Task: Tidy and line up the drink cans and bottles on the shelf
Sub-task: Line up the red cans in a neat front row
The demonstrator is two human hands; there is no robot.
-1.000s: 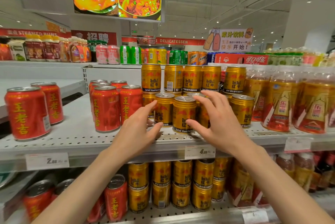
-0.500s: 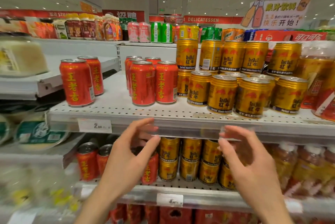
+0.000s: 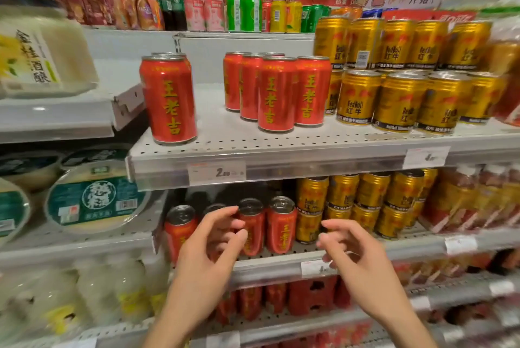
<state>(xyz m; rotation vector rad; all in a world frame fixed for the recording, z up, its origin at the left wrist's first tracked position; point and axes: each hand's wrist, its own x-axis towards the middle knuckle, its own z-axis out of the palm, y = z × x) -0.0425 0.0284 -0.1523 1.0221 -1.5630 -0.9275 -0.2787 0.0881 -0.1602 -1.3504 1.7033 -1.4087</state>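
Low in the frame, our left hand (image 3: 208, 252) and right hand (image 3: 356, 257) hang loosely curled and grasp nothing, in front of the lower shelf's edge (image 3: 270, 266). Just behind the left fingers stand red Wanglaoji cans (image 3: 281, 225), with gold Red Bull cans (image 3: 371, 198) stacked to their right. On the upper shelf (image 3: 281, 148) at mid-frame, one red can (image 3: 168, 100) stands apart at left, a red cluster (image 3: 277, 93) sits centre, and stacked gold cans (image 3: 394, 74) fill the right.

red cans (image 3: 277, 93), gold cans (image 3: 394, 101), upright on shelf (image 3: 281, 148)
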